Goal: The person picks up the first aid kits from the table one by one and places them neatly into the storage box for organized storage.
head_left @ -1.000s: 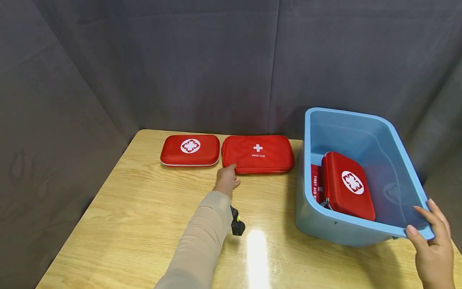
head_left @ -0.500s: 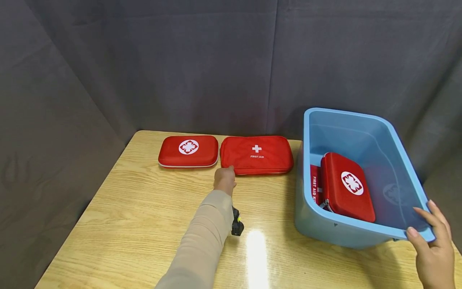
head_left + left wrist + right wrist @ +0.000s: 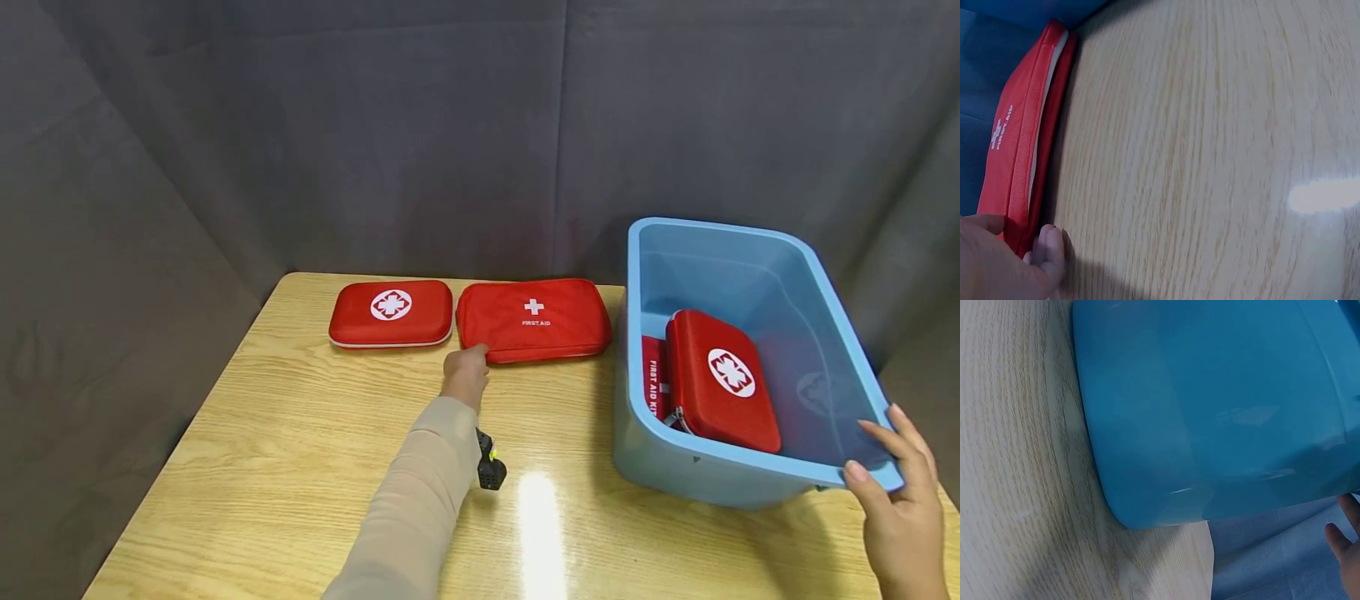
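Note:
My left hand point(image 3: 465, 372) pinches the near left corner of a flat red first aid pouch point(image 3: 558, 333) with a white cross. In the left wrist view, the thumb lies on top of the pouch point(image 3: 1013, 150) and the fingers are at its lower edge. My right hand point(image 3: 903, 500) grips the near right corner of a light blue plastic bin point(image 3: 742, 462), thumb outside and fingers over the rim. Inside the bin, a red hard first aid case point(image 3: 716, 400) leans beside a red first aid kit pouch point(image 3: 654, 375), which it partly hides.
Left of the held pouch lies another red hard case point(image 3: 360, 317) with a white emblem. Everything stands on a wooden table point(image 3: 300, 467). A grey curtain point(image 3: 420, 142) hangs behind the table's far edge. A small black device point(image 3: 491, 467) sits at my left wrist.
My left hand's fingers have drawn in at the pouch's corner, and the pouch has turned very slightly. My right hand keeps its hold on the bin's rim.

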### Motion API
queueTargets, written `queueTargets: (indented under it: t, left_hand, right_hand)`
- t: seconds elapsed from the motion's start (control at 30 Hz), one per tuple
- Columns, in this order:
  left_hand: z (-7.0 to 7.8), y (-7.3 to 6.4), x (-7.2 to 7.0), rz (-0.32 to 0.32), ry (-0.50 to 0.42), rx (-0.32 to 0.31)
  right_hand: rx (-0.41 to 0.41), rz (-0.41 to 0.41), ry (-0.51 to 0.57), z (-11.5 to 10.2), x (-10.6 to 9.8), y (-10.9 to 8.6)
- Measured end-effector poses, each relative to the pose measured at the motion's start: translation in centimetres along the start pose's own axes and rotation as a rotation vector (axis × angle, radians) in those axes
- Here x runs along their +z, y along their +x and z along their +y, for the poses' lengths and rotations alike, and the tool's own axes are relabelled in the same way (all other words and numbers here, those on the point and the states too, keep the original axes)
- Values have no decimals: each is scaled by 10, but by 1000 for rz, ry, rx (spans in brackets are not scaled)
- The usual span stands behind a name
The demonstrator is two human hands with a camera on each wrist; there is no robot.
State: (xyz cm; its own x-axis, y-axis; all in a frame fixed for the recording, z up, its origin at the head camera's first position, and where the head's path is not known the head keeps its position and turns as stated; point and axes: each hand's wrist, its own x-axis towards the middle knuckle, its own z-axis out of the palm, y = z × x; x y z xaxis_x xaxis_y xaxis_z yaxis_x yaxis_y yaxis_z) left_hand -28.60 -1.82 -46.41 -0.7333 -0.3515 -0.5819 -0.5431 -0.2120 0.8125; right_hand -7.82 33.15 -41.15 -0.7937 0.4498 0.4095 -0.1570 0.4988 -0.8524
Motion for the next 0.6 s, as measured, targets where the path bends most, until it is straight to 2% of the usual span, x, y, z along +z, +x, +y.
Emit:
queueTargets:
  t: [0.13,0.2,0.37,0.47,0.6]
  left_hand:
    - [2,-6,0,-27,-46,-24]
    - [0,-8,1,-17,-44,-18]
    - [-6,-9,4,34,64,34]
    - [-8,-7,6,-2,57,52]
    - [-7,-8,11,-20,-20,78]
  right_hand:
    - [-3,3,-3,0,0,0]
    - [-3,5,-6,0,0,0]
    - [-23,6,-2,1,0,0]
    - [-32,6,4,1,0,-1]
    - [-39,10,10,0,1,-1]
